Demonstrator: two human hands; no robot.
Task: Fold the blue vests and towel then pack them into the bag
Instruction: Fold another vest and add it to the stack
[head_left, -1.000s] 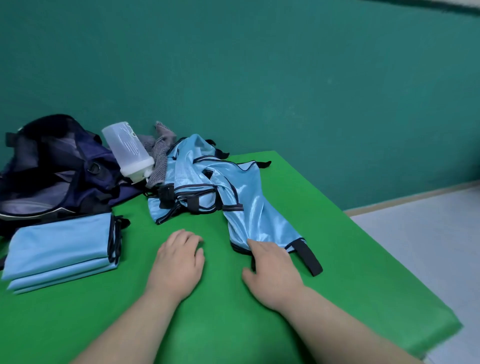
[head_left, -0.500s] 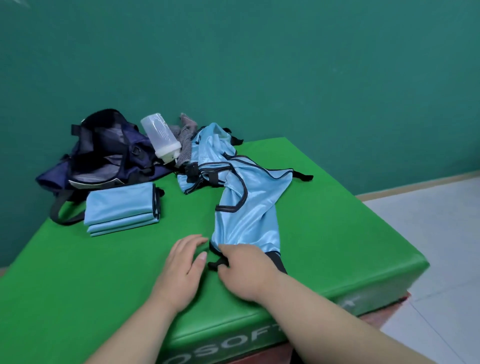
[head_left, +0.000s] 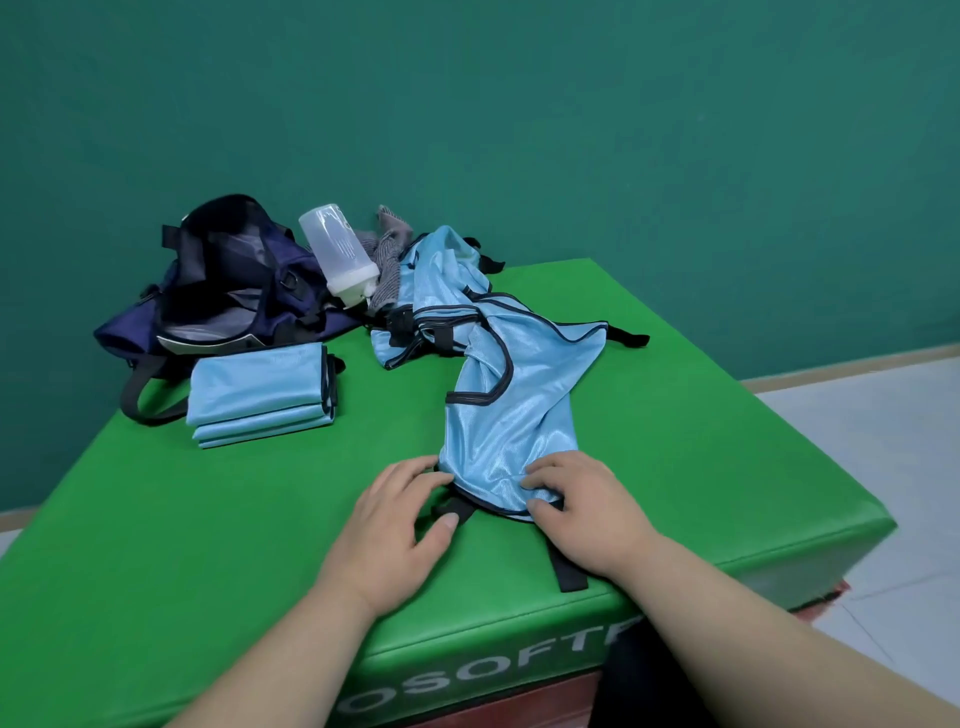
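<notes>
A light blue vest (head_left: 511, 415) with black trim lies stretched toward me on the green mat (head_left: 156, 571). My right hand (head_left: 589, 512) grips its near hem, with the fingers curled over the fabric. My left hand (head_left: 397, 525) pinches the hem's left corner, its thumb on a black strap. Behind, more blue vests (head_left: 441, 280) lie in a crumpled heap. Next to that heap a grey towel (head_left: 388, 254) is bunched up. A stack of folded blue vests (head_left: 260, 395) sits at the left. The dark blue bag (head_left: 228, 291) stands open at the back left.
A clear plastic shaker bottle (head_left: 340, 260) leans upside down between the bag and the towel. The bag's strap loops onto the mat beside the folded stack. The mat's front edge is just under my wrists, and the tiled floor (head_left: 883, 467) drops away on the right.
My right hand pulled the vest out of the heap toward the front edge and moved to the hem's right side. My left hand came onto the hem's left corner. The camera backed away.
</notes>
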